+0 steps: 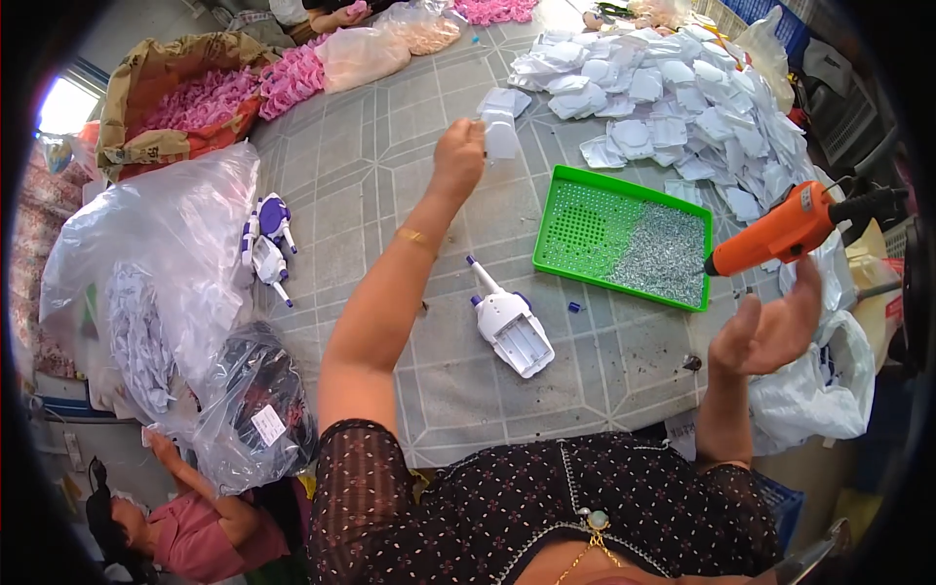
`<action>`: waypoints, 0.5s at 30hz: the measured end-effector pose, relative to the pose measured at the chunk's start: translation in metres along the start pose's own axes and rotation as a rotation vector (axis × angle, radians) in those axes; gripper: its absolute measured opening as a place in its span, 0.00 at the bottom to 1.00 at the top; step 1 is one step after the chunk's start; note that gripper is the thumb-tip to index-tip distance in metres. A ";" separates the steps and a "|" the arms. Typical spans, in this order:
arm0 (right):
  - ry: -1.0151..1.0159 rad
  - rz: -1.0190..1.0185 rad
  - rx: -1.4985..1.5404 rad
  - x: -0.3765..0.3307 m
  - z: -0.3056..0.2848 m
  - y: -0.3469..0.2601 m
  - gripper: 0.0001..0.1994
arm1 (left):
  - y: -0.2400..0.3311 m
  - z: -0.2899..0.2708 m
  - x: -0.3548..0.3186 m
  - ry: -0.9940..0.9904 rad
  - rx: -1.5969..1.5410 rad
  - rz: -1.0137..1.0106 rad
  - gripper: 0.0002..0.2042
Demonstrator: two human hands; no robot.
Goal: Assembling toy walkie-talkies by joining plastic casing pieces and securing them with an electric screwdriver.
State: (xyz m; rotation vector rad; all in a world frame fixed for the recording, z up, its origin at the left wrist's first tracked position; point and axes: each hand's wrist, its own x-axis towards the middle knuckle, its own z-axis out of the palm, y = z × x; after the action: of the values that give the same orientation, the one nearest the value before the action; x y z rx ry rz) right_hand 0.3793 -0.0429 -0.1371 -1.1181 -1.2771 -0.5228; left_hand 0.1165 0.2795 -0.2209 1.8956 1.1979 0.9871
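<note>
My left hand (458, 156) reaches out over the table and pinches a small white plastic part (500, 135) near the edge of a big heap of similar white parts (682, 107). My right hand (770, 327) is raised at the right with fingers spread, just below an orange electric screwdriver (785, 229) that hangs above the table; the hand does not touch it. A white and purple toy piece (512, 327) lies on the table between my arms. Beside it sits a green tray (624, 239) with a mass of small metal screws in its right half.
Two assembled white and purple toys (268, 244) lie at the left, next to large clear bags (166, 253) of white parts. A brown sack of pink pieces (185, 97) and more bags stand at the back. Another person (185, 517) crouches lower left. White bags (819, 390) hang right.
</note>
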 end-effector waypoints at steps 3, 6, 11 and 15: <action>-0.372 -0.061 -0.064 -0.015 0.008 -0.010 0.28 | 0.069 -0.009 -0.074 -0.149 -0.662 -0.234 0.12; -0.675 -0.214 0.033 0.004 0.054 -0.043 0.31 | 0.119 -0.027 -0.165 -0.174 -0.783 -0.311 0.12; -0.996 -0.127 0.419 -0.015 0.084 -0.069 0.33 | 0.141 -0.030 -0.253 -0.080 -0.983 -0.402 0.14; -1.011 -0.204 0.385 -0.040 0.074 -0.069 0.28 | 0.132 -0.030 -0.303 -0.038 -0.781 -0.355 0.12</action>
State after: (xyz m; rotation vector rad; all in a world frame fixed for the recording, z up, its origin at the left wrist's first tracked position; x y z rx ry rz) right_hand 0.2755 -0.0177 -0.1566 -0.9299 -2.2618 0.2112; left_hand 0.0575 -0.0428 -0.1678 1.0446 0.8919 1.0129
